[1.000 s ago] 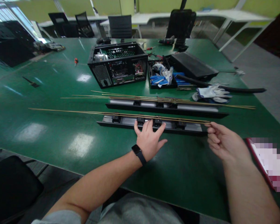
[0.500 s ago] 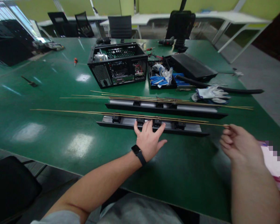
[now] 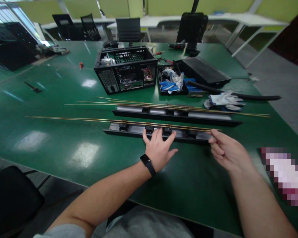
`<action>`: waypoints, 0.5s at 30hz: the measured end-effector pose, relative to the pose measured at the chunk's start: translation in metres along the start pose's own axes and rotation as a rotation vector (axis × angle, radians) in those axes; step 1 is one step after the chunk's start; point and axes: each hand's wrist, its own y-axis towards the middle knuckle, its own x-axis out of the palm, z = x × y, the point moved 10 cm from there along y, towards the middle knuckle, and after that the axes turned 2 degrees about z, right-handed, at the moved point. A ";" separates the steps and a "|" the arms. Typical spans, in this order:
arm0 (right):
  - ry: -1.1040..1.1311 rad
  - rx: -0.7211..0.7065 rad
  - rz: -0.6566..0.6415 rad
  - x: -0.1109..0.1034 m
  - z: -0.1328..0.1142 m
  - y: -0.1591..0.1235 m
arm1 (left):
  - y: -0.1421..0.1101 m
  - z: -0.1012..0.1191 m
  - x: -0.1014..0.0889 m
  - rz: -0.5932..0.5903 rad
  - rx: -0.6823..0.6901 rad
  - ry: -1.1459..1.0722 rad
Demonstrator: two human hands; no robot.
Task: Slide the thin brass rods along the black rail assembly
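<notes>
Right hand [image 3: 225, 151] pinches a thin brass-coloured rod [image 3: 32, 117] above the near channel [image 3: 113, 132]; left hand [image 3: 159, 148] spread over the same channel.

The green table [image 3: 57, 132] fills most of the view. At its far middle stands an open black computer case [image 3: 136, 73], with a flat black box [image 3: 206, 71] to its right. Two long, black-edged channels with silvery insides lie side by side across the middle: the near channel, with four black blocks [image 3: 123, 125] in it, and the far channel [image 3: 213, 116].

Long brass-coloured rods run along both, reaching well past their left ends. The held one lies over the near channel, its right end between the thumb and fingertips of the right hand, which is closed on it at the channel's right end. The left hand is open and holds nothing, palm down, its fingertips at the near channel beside the middle blocks; a dark watch [image 3: 146, 160] is on its wrist.

White gloves [image 3: 224, 100] lie just beyond the far channel's right part, near a black tube [image 3: 253, 97]. A black tray [image 3: 161, 89] beside the case holds blue-and-white gloves [image 3: 172, 82]. Far left lies a small red tool [image 3: 81, 65].
</notes>
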 end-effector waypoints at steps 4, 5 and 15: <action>-0.026 0.048 0.007 0.006 0.007 -0.002 | 0.000 0.000 0.000 0.000 0.003 0.000; -0.024 0.052 0.006 0.007 0.008 -0.003 | -0.001 0.000 0.000 0.001 0.004 0.001; 0.056 -0.031 0.227 -0.018 -0.017 -0.008 | -0.001 -0.003 -0.001 0.001 0.008 -0.007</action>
